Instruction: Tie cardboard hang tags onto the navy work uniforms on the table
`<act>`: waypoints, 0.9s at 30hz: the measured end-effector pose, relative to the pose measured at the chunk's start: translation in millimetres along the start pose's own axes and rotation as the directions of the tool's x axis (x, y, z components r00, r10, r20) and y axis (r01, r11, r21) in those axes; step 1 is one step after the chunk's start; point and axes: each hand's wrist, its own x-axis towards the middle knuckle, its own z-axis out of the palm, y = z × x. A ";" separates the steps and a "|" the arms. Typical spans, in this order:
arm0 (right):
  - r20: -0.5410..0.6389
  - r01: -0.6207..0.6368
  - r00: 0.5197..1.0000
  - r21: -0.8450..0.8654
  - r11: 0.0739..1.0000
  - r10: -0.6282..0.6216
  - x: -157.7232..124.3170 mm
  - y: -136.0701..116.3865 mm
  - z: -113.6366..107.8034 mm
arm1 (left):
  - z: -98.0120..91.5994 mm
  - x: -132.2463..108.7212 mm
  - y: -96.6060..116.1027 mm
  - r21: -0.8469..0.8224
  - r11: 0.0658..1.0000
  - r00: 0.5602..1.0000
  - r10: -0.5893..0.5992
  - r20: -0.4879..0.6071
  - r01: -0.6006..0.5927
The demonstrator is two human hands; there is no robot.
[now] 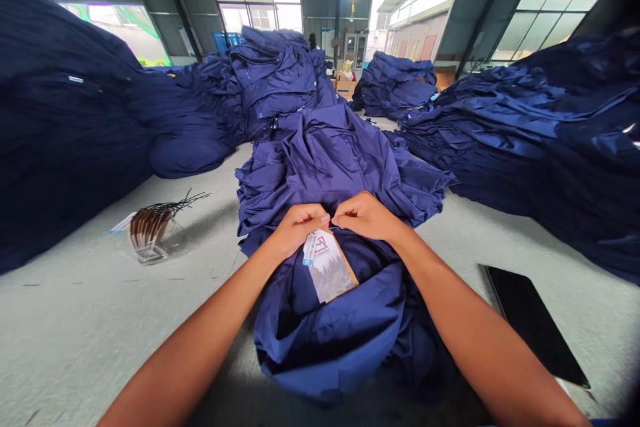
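Surrounding the person, heaped navy garments [540, 140] line a pale floor [65, 347]; on the nearest pile [325, 340], the left hand [300, 227] and right hand [363, 217] sit close together, pinching a fine cord [336, 228] above a cardboard hang tag [330, 267] lying on the cloth.
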 end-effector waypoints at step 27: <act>0.239 -0.113 0.942 -0.435 0.893 0.236 -132.3 -75.9 -23.7 | 19.1 -153.2 77.7 0.889 0.267 0.928 0.064 0.368 -0.371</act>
